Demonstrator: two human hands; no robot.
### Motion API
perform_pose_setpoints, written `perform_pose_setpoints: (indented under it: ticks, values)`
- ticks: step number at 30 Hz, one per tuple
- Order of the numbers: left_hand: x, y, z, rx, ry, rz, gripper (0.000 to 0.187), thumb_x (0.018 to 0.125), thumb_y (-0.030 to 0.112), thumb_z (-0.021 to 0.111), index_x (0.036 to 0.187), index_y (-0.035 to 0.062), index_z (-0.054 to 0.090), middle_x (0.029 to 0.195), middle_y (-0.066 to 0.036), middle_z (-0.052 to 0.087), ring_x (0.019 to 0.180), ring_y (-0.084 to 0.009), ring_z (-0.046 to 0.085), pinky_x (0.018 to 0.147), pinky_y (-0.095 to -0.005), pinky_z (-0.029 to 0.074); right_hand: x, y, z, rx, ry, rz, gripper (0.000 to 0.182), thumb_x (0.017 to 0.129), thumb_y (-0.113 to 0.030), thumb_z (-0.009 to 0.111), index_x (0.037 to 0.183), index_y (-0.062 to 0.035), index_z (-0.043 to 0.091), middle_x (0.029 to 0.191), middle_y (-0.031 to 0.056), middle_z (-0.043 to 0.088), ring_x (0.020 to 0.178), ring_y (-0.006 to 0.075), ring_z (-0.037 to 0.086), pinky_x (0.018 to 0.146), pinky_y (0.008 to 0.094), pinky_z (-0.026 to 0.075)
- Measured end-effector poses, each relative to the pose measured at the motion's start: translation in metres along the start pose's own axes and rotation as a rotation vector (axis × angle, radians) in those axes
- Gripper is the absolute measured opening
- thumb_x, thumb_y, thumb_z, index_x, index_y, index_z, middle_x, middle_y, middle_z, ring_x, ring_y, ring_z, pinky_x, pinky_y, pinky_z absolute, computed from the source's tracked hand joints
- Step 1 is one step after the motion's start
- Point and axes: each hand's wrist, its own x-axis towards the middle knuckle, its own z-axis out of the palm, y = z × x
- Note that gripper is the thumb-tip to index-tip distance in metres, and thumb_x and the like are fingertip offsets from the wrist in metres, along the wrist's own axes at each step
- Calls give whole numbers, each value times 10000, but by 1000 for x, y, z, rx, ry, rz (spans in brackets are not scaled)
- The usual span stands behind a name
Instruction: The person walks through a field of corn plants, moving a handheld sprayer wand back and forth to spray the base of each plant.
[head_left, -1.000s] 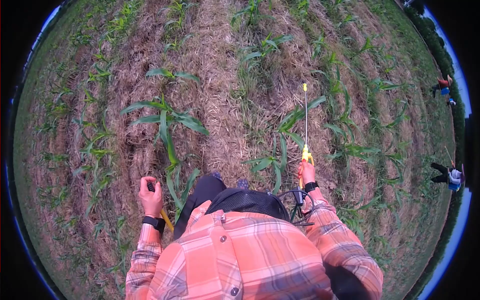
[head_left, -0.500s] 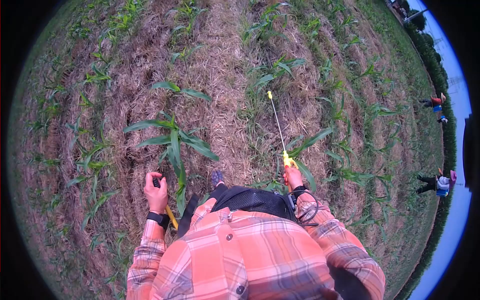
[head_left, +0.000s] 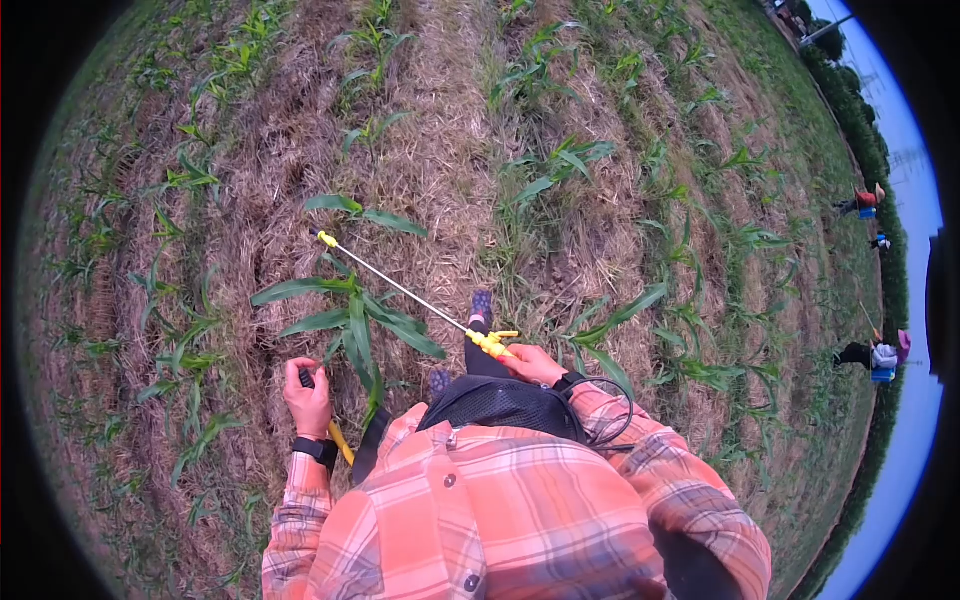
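Observation:
My right hand [head_left: 533, 364] is closed around the yellow handle of a spray wand [head_left: 402, 287]. The thin metal lance slants away to the left, and its yellow nozzle [head_left: 327, 239] hangs over the upper leaves of a corn plant [head_left: 352, 300]. At the left, my left hand [head_left: 309, 402] grips the black end of a yellow pump lever [head_left: 341, 442], whose lower part disappears beside my body. Leaves of the same corn plant spread just right of that hand. A black mesh bag [head_left: 505, 405] sits at my waist.
Rows of young corn [head_left: 572, 160] run ahead through dry straw and grass. One shoe [head_left: 482, 303] stands forward on the straw strip. Far right, people with blue packs [head_left: 882, 372] are in the field before a dark hedge [head_left: 890, 290].
My right hand has swung the spray wand from the right row across to the left row. One foot has come forward. My left hand has dropped slightly with the lever.

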Motion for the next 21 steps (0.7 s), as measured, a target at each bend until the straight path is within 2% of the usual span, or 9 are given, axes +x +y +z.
perform_pose_setpoints:
  ticks: [2,4,5,8,10,11,12,15,21]
  values:
    - [9,3,1,-10,5,-83,118,711,4,532,776,59,449,592,41,373,516,-43,343,458,-189,290,14,-4,-8,13,-21,-22,297,799,-328,486,751,-40,539,562,4,507,487,90,458,445,245,359]
    - [23,1,6,25,38,-28,114,716,-1,527,774,57,447,593,47,373,514,-42,339,456,-192,289,32,-8,-21,1,-19,11,296,793,-332,493,765,-43,546,572,9,516,497,90,468,458,247,371]
    - [29,1,9,11,32,-69,114,716,-1,525,774,57,446,592,47,374,512,-41,338,455,-192,289,41,-8,-28,5,-20,4,296,793,-332,493,765,-43,546,572,9,516,497,90,468,458,247,371]
    - [59,19,27,-14,36,-64,117,716,-3,522,781,56,445,582,46,369,504,-39,332,449,-191,285,70,0,-55,39,97,14,298,789,-333,495,784,-40,553,583,14,527,508,96,482,474,251,386]
    - [81,33,42,90,31,-52,118,716,-3,521,784,57,445,577,45,360,501,-37,326,447,-191,277,86,1,-80,127,191,-14,248,812,-307,484,720,-78,511,554,-13,485,408,55,399,358,203,291]
    - [93,39,51,97,24,-48,118,716,-3,521,784,57,445,577,45,360,501,-37,326,447,-191,277,93,2,-93,126,262,2,246,812,-312,480,727,-83,504,552,-12,479,390,62,393,344,208,288]
    - [107,44,61,102,-2,-38,120,714,-3,523,783,56,445,577,45,358,501,-40,323,446,-194,276,99,2,-108,226,263,84,253,812,-326,472,731,-88,494,544,-18,463,386,63,380,339,210,287]
    - [144,61,90,110,-39,-9,122,711,-2,526,781,55,445,577,46,355,501,-44,319,446,-198,274,112,4,-156,387,336,151,241,818,-330,453,740,-102,469,542,-21,451,388,65,383,334,211,296]
    - [192,88,135,138,-32,65,117,705,11,531,781,49,450,557,35,356,487,-54,328,442,-206,278,132,28,-241,601,592,181,259,823,-303,444,735,-61,469,529,4,458,365,81,396,304,222,324]
